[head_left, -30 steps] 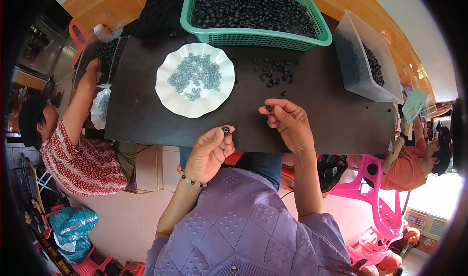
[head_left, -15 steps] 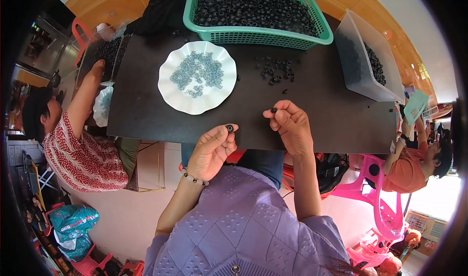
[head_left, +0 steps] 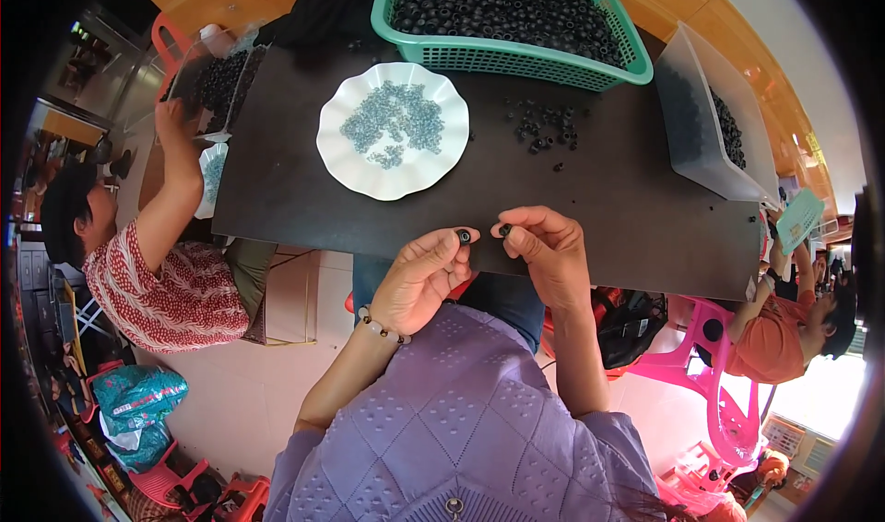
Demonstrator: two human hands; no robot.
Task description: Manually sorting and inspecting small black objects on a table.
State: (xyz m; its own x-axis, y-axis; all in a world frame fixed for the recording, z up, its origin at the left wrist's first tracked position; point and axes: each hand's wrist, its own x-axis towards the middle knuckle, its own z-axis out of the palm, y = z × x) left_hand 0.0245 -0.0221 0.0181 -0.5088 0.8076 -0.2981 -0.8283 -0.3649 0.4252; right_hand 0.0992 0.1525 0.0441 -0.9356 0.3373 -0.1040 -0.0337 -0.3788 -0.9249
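Between the thumb and forefinger of my left hand (head_left: 426, 278) is a small black ring-shaped piece (head_left: 464, 236), its hole facing up. My right hand (head_left: 550, 253) pinches a second small dark piece (head_left: 505, 231), partly covered by the fingertips. Both hands are over the near edge of the dark table (head_left: 636, 208), a short gap apart. Beyond my left hand sits a white scalloped plate (head_left: 369, 179) with many small clear bluish pieces (head_left: 392, 121) spread on it. Loose black pieces (head_left: 544, 127) lie on the table beyond my right hand.
A green basket (head_left: 516, 56) heaped with black pieces stands at the far side. To its right is a translucent bin (head_left: 705, 144) holding more. At the left, a person in a red patterned shirt (head_left: 171, 287) reaches into another container; another person (head_left: 774, 338) sits at the right.
My two hands have come closer together, the left moving right and the right moving slightly left and down. Each keeps its piece. The person at the left has drawn an arm back somewhat.
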